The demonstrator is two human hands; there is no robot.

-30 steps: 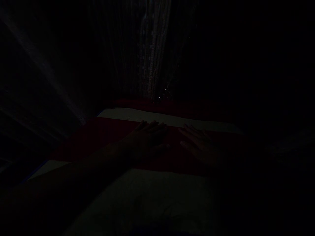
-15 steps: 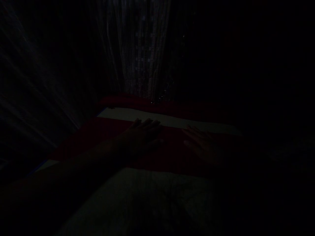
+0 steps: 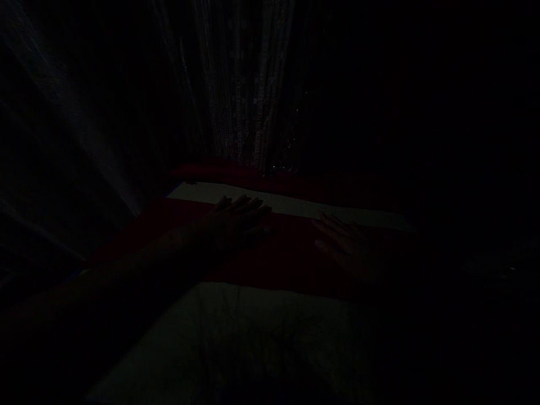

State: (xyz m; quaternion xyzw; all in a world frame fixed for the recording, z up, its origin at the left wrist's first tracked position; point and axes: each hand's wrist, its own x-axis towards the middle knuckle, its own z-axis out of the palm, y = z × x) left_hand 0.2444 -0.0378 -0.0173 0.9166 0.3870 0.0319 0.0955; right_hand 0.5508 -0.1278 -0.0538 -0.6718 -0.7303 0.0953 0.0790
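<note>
The scene is very dark. My left hand (image 3: 232,225) lies flat on a red cloth (image 3: 270,264), fingers spread, with its fingertips reaching a pale strip (image 3: 291,206) along the far side. To the right, my right hand (image 3: 343,244) also rests on the red cloth, palm down and fingers stretched out near the same pale strip. Neither hand holds anything. Nearer to me, a pale surface (image 3: 261,306) borders the red cloth; dark shadows cover part of it. My right wrist and forearm are lost in the dark.
Hanging behind the cloth is a patterned curtain (image 3: 257,101) with small shiny specks at its lower right. More curtain-like folds (image 3: 93,140) run down the left side. Red fabric (image 3: 219,169) lies along the far edge. Darkness hides the right side.
My left hand has slid a little to the left and away from me over the cloth. My right hand has stayed nearly where it was.
</note>
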